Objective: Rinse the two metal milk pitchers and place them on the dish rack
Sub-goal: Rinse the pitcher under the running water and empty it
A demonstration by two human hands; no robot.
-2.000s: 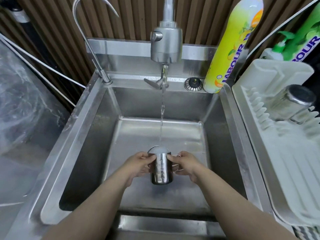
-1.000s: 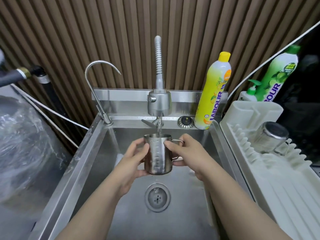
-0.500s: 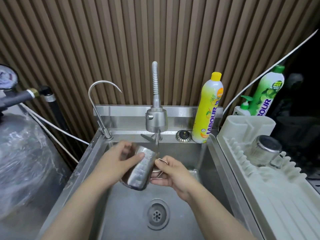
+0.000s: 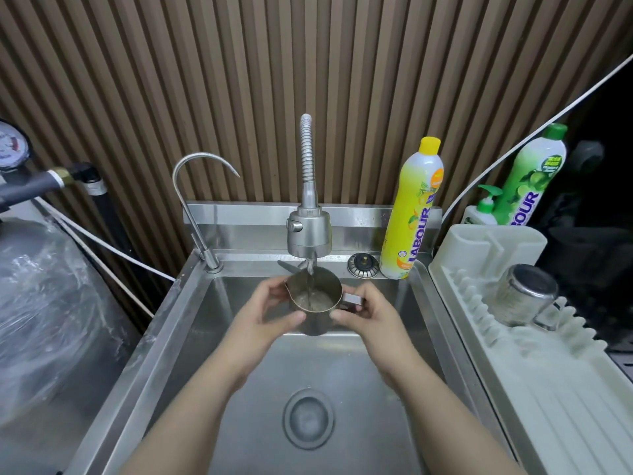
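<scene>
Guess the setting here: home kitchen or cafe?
Likely a cafe or small commercial wash station: a steel sink with a flexible spray faucet, metal milk pitchers, and a dish rack beside dish soap bottles.

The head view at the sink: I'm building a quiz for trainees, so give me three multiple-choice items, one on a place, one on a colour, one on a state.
1. Where is the pitcher that no hand holds?
A. Upside down on the dish rack
B. In the sink basin
C. Beside the yellow bottle

2. What colour is the cap of the bottle standing on the sink's back ledge?
A. Green
B. Yellow
C. White

3. What is the state of the held pitcher?
A. Upside down and draining
B. Upright with water running into it
C. Lying on the sink floor

Answers:
1 A: the second pitcher rests base-up on the dish rack.
2 B: the yellow bottle has a yellow cap.
3 B: the left hand and right hand keep the held pitcher mouth-up under the tap, whose stream falls inside.
</scene>
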